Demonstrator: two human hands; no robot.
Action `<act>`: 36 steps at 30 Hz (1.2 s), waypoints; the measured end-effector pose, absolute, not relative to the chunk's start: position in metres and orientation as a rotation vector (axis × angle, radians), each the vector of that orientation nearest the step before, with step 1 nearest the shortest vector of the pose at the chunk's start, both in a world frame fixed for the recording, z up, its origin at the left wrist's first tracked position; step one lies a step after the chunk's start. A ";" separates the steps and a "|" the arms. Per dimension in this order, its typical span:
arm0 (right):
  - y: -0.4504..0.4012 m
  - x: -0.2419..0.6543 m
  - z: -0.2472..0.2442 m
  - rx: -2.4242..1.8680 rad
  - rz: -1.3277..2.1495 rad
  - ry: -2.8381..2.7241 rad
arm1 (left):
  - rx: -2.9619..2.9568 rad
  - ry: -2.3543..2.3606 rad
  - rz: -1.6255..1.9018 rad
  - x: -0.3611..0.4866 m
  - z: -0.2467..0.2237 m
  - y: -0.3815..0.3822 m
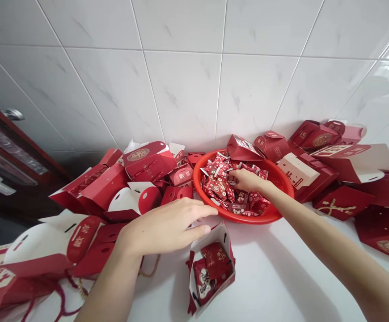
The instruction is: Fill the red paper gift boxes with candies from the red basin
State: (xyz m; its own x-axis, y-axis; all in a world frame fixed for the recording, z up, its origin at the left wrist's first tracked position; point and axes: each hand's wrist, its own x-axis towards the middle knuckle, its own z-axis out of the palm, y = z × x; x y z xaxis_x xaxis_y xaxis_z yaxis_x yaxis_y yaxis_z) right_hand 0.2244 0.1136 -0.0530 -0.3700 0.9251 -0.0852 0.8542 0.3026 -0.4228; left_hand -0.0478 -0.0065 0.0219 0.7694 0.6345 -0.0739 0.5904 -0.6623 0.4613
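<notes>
My right hand (246, 180) reaches into a red plastic basket (281, 179) piled with small red wrapped packets (218, 185). Its fingers are bent together among the packets; what they hold, if anything, is hidden. To the left, my left hand (171, 223) hovers with its fingers extended and holds nothing, its fingertips just above the rim of an open red box (228, 277). That box stands on the white table (264, 290) in front of the basket, with red packets (203, 279) inside.
Many red gift boxes, some open, crowd the left (102, 190) and right (342, 201) sides. Cords (60, 297) trail on the table at lower left. A tiled wall (181, 89) rises behind. Dark furniture with a metal handle (12, 114) stands at far left.
</notes>
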 end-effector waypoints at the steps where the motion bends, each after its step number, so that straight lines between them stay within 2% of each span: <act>1: 0.114 0.225 -0.053 -1.619 0.654 -2.358 | 2.501 0.939 0.112 -0.048 0.022 -0.006; 5: 0.110 0.235 -0.047 -1.436 0.924 -2.183 | 2.527 0.980 0.134 -0.051 0.022 -0.005; 10: 0.086 0.244 -0.033 -1.201 1.094 -1.902 | 2.537 0.946 0.178 -0.051 0.023 -0.003; 15: 0.052 0.231 -0.029 -0.940 1.336 -1.563 | 2.469 0.964 0.385 -0.041 0.019 0.004; 25: 0.014 0.187 -0.029 -0.763 1.227 -1.315 | 1.996 0.937 1.036 -0.009 -0.002 0.017; 36: -0.004 0.190 -0.017 -0.756 1.262 -1.489 | 2.022 1.006 0.994 -0.011 0.009 0.004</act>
